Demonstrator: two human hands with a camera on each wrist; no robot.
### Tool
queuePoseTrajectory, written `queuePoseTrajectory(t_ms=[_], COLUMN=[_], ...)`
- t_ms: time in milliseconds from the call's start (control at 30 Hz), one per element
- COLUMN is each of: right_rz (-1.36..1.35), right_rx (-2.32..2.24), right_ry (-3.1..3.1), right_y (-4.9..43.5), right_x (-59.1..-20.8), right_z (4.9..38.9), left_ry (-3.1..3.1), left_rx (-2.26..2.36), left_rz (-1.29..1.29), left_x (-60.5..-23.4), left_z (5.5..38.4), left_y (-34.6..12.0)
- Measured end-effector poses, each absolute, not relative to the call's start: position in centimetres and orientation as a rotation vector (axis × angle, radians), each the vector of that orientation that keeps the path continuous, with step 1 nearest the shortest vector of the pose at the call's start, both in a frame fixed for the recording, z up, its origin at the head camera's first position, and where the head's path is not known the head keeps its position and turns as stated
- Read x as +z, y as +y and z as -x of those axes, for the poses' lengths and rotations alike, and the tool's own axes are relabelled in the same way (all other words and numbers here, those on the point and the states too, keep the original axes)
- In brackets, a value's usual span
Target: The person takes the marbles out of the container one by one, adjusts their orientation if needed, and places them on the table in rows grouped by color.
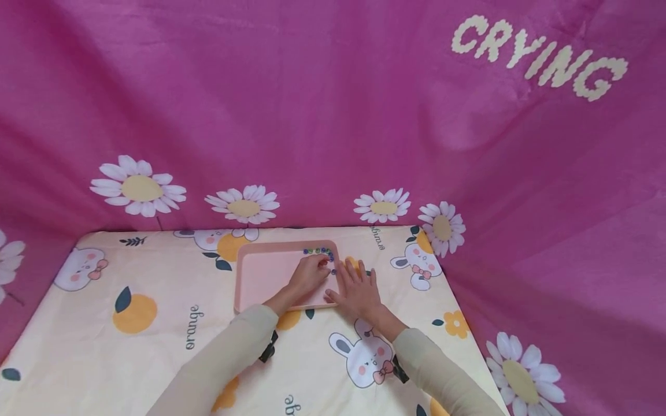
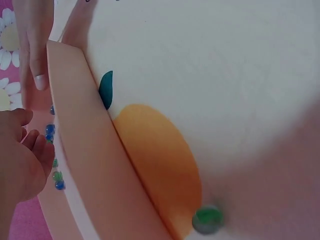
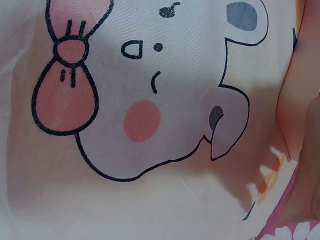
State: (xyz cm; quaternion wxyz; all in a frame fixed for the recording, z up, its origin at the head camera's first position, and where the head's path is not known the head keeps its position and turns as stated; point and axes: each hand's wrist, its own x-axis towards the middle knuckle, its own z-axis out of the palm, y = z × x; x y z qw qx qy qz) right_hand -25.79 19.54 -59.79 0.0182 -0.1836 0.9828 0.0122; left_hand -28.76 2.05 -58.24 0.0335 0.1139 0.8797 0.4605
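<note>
A pale pink tray (image 1: 257,276) lies on the patterned tablecloth. Several small blue and green glass marbles (image 1: 318,251) line its far right corner, and one blue marble (image 1: 334,272) sits apart by the right wall. My left hand (image 1: 308,274) reaches over the tray with bent fingers, fingertips right at the corner marbles; I cannot tell whether it pinches one. In the left wrist view, its curled fingers (image 2: 37,147) partly hide the row. Across the tray's right rim lies my right hand (image 1: 358,290), fingers spread and straight, thumb over the near right corner.
A green-streaked marble (image 2: 207,220) shows outside the tray in the left wrist view. The cream tablecloth (image 1: 171,364) carries printed oranges and rabbits. Behind the table hangs a magenta curtain (image 1: 312,115) with printed daisies.
</note>
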Motion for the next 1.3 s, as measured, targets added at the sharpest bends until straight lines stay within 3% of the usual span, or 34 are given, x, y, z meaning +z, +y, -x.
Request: queuePoseTrajectory(t_ms=[267, 967, 1300], right_rz=[0.562, 0.581, 0.542], right_rx=[0.088, 0.018, 0.033], right_ry=[3.048, 3.067, 3.03], right_y=[19.4, 19.6, 19.7], right_x=[-60.1, -59.8, -59.5], right_z=[25.6, 25.6, 25.5], left_ry=[2.683, 2.828, 2.874], left_rx=[1.44, 1.294, 1.421], left_rz=[-0.264, -0.229, -0.347], left_x=[-59.8, -59.7, -59.8], left_z=[29.4, 32.0, 32.8], left_y=[2.3, 3.5, 4.1])
